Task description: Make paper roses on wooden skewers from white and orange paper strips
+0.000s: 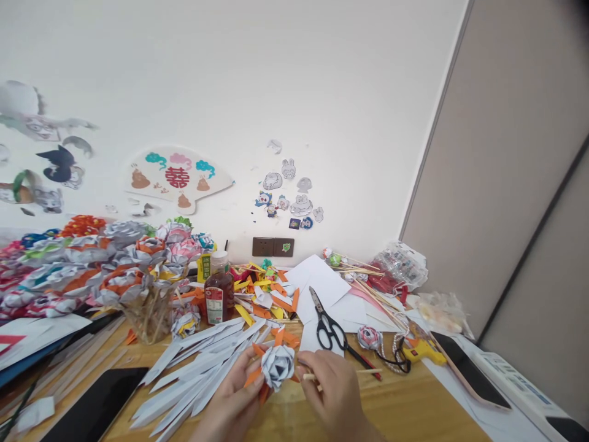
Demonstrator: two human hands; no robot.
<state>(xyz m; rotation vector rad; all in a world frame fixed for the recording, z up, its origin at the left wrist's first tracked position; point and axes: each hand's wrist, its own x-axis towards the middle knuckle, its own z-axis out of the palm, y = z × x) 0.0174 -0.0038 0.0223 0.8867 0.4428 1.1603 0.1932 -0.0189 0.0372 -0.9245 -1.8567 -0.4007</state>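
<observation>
My left hand is closed round a paper flower with a white rolled centre and orange folded strips sticking out around it. A thin wooden stick passes through the closed fingers of my right hand, just right of the flower. The right fingertips are close to the flower's right edge; whether they touch it I cannot tell. Folded white paper strips lie fanned out left of my left hand. Black-handled scissors rest on white paper beyond my right hand.
Many paper flowers crowd the left back. A brown bottle stands mid-table near orange and yellow paper pieces. A dark phone lies front left. At right are a yellow glue gun, another phone and a finished-looking paper flower.
</observation>
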